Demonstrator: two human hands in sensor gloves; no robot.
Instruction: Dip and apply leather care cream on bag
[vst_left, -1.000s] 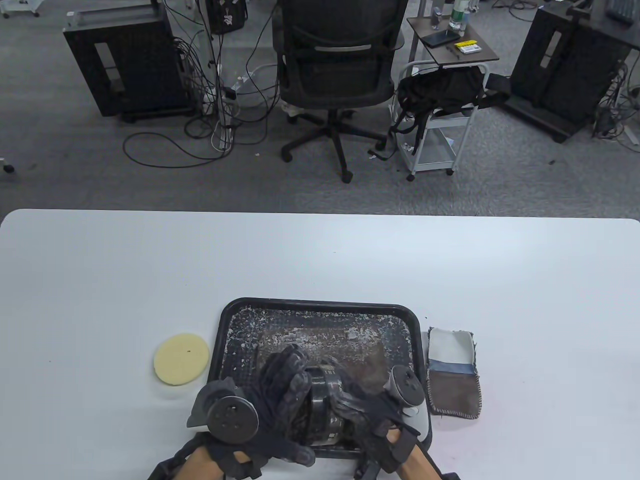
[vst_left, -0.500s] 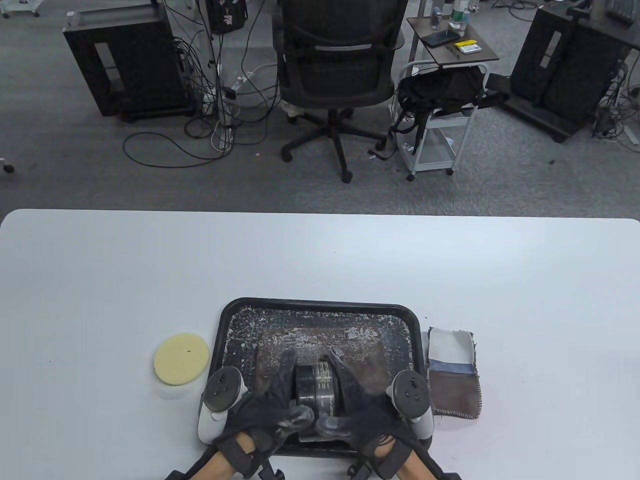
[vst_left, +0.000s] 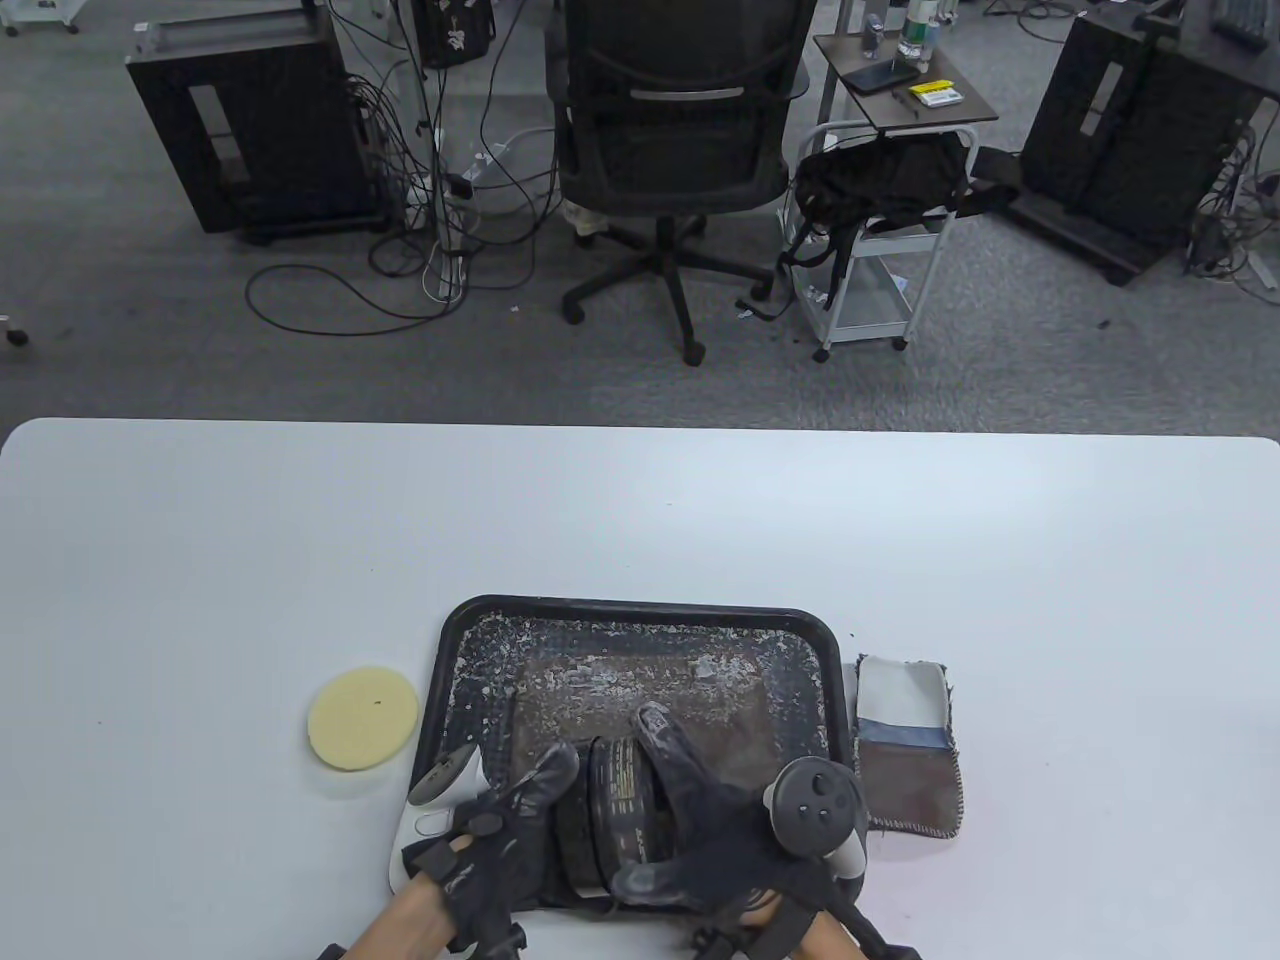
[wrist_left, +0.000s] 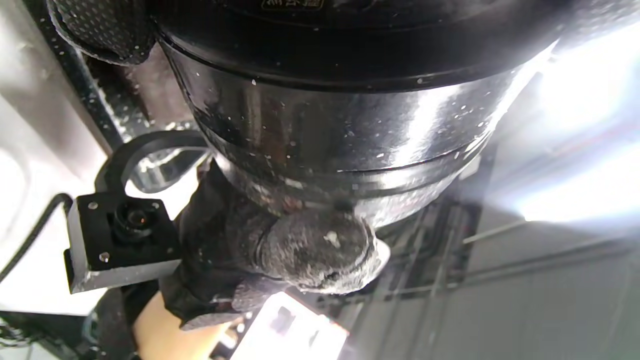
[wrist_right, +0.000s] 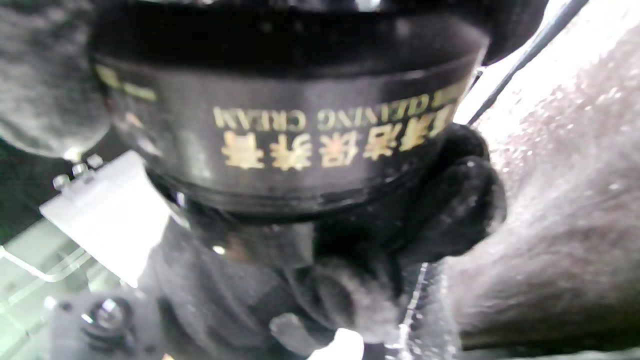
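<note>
Cream jar (vst_left: 615, 800) lies sideways over the tray (vst_left: 640, 612), gripped between left hand (vst_left: 500, 830) and right hand (vst_left: 700, 810), fingers curled round it.

Cream jar (vst_left: 622, 800): round, black, glossy, gold lettering on the side band; lies tilted on its side over the near part of a black tray (vst_left: 640, 612), lid on. Bag (vst_left: 740, 715): brown leather, flat in the tray, flecked with white residue. Applicator pad (vst_left: 362, 717): pale yellow foam disc, flat on the tabletop left of the tray.
</note>
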